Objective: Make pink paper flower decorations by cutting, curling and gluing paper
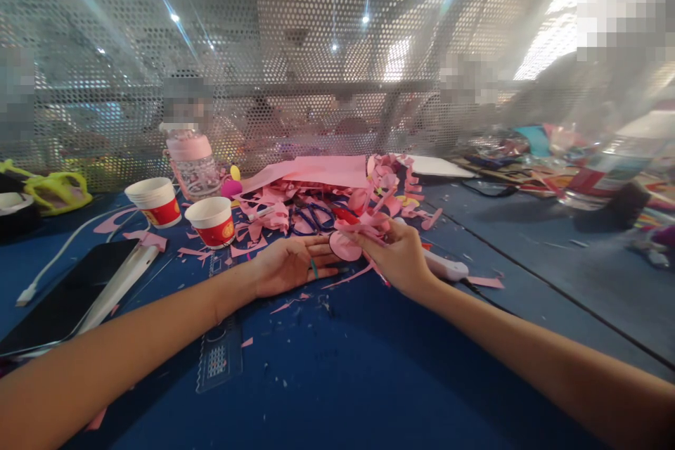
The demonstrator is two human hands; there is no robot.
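My left hand (285, 267) lies palm up over the blue table with its fingers stretched out, a teal band around one finger. At its fingertips is a round pink paper piece (345, 246), partly covering them. My right hand (403, 260) pinches curled pink paper (369, 225) just above and beside that disc. Whether the disc and the curled paper are joined, I cannot tell. A white handle with a black cable (446, 267) sticks out behind my right hand; the rest of it is hidden. Loose pink scraps (268, 218) are heaped beyond both hands.
Two paper cups (211, 221) and a clear bottle with a pink top (193, 162) stand at the left. A phone (68, 288), a white cable (58, 271) and a clear ruler (221, 358) lie nearer. A perforated metal screen (316, 70) closes the back. Another bottle (601, 169) is at right.
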